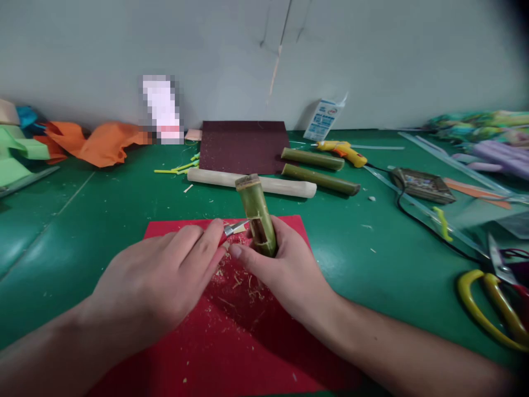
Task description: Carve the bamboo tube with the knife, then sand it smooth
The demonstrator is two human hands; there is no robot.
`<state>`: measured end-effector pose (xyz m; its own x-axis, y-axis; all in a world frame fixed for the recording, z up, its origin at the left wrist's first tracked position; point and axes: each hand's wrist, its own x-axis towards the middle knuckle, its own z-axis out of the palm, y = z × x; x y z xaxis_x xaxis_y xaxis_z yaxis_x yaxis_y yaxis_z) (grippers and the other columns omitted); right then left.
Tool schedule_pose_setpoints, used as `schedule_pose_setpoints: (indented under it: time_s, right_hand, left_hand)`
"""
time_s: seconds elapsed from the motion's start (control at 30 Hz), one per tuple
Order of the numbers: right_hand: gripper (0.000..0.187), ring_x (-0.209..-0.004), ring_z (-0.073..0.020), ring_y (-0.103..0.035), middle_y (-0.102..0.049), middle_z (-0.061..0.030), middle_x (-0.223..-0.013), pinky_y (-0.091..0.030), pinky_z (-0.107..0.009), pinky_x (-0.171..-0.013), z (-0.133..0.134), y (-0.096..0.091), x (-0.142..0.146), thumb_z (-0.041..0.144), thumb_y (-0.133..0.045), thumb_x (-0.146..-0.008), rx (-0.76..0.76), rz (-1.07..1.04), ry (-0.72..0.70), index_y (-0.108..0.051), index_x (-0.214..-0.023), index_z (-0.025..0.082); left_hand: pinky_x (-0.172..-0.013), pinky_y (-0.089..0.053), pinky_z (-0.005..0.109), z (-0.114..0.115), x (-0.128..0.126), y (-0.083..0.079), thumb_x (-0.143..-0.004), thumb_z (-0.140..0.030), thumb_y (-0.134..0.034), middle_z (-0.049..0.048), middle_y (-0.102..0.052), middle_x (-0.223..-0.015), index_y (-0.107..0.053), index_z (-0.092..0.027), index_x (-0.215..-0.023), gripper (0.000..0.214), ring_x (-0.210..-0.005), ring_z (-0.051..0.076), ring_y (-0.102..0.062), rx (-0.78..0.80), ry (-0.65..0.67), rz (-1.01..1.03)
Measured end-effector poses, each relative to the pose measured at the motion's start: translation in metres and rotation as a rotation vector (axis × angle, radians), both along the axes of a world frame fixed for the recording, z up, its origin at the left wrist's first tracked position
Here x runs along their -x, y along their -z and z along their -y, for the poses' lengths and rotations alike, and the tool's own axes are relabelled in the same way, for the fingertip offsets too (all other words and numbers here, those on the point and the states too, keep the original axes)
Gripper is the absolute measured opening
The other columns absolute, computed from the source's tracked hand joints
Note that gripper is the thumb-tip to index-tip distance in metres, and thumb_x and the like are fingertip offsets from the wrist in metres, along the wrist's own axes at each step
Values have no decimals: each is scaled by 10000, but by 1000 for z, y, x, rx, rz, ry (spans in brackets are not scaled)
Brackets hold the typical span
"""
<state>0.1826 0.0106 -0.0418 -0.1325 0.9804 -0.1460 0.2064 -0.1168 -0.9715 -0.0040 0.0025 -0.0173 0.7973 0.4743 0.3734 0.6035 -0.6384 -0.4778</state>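
Note:
My left hand (165,273) is closed around the red handle of a small carving knife (235,227), its metal end pointing right at the bamboo. A short green bamboo tube (253,204) stands tilted in my right hand (285,251), whose fingers and thumb wrap its lower part. An opening with pale, rough edges is cut into the side of the tube. The knife's tip is close to that opening; whether it touches cannot be made out. Beneath both hands lies a red mat (231,342) strewn with fine shavings.
Behind the mat lie a pale stick (289,186), two green bamboo pieces (318,179) and a dark brown sheet (243,146). A yellow glue gun (343,151) with a black cord, a small tray (424,184) and yellow-handled scissors (491,303) are at right. Orange cloth-like material (99,143) lies left.

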Motion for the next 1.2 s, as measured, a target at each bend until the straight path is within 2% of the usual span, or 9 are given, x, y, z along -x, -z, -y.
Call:
schedule_pose_setpoints:
  time_s: [0.07,0.27,0.4,0.63,0.83,0.97,1.2]
  right_hand:
    - [318,-545,-86,-365,-428,61,-636,-308,-222,-464,0,2,-1,441,-675,-687,-19,49,24,-480,-787,211]
    - [348,-550,-91,-366,-441,57,-635,-299,-227,-464,-1,2,-3,450,-695,-655,-28,64,18,-486,-788,206]
    - [348,-567,-95,-387,-461,50,-656,-323,-227,-481,-2,0,-2,443,-695,-658,-20,25,12,-492,-809,203]
    - [325,-585,-98,-411,-466,46,-673,-345,-227,-504,-1,2,-1,435,-673,-696,-26,-58,-12,-492,-840,206]
    - [254,-518,-75,-362,-425,65,-630,-306,-222,-460,-1,3,1,364,-655,-727,-12,-102,19,-469,-804,209]
    - [170,-458,-74,-390,-431,79,-575,-301,-235,-443,-3,6,0,290,-598,-770,48,-275,-11,-465,-849,218]
    - [157,-442,-84,-440,-455,66,-587,-326,-246,-435,-5,6,-3,236,-557,-769,196,-586,-121,-481,-903,206]
  left_hand:
    - [-456,-484,317,2,-3,0,-892,-139,-401,149,-686,-935,-538,-10,-1090,273,-666,215,-649,16,6,29]
    - [-466,-480,295,5,-6,3,-883,-219,-463,83,-685,-909,-537,-86,-1041,219,-716,197,-648,152,7,227]
    - [-428,-442,276,5,-5,1,-884,-257,-463,45,-677,-837,-527,-140,-1065,225,-600,164,-624,235,-65,306]
    - [-464,-449,317,3,-2,-5,-844,-246,-533,78,-684,-860,-525,-69,-1143,347,-635,202,-636,29,-65,150]
    - [-450,-444,318,4,-2,-4,-862,-233,-496,91,-686,-856,-536,-56,-1129,323,-624,207,-639,31,-60,119]
    - [-508,-461,304,3,-2,-5,-867,-281,-481,47,-688,-894,-566,-146,-1090,274,-645,186,-640,130,-107,217]
    - [-554,-468,227,0,0,-13,-884,-357,-426,-13,-673,-834,-568,-235,-1091,279,-657,128,-627,473,-214,518]
